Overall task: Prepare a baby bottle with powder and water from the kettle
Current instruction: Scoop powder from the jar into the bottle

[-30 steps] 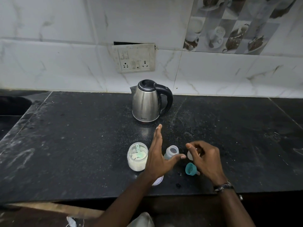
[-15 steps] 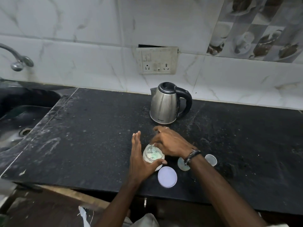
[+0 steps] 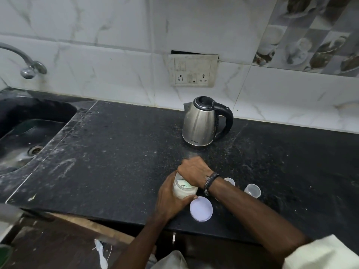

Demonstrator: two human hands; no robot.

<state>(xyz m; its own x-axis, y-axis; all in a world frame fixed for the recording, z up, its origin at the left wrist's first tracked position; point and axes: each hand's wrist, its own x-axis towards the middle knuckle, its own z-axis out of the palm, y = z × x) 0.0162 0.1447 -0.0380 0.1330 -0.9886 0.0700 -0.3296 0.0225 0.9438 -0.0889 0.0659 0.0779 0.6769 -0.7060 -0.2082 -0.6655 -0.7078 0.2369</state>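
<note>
- Head view: the left hand (image 3: 171,199) wraps the open jar (image 3: 184,188) of powder near the desk's (image 3: 116,152) front edge, its grip closed on the jar.
- Right hand (image 3: 194,171) reaches into the jar's mouth; fingers hidden, so I cannot tell its grip.
- Lid (image 3: 201,209) lies just beside the jar; bottle (image 3: 230,181) mostly hidden behind the right forearm; kettle (image 3: 202,123) stands toward the back edge.
- Risk: the crossing forearm could knock the bottle or cup (image 3: 252,190); a hasty scoop would likely spill powder.
</note>
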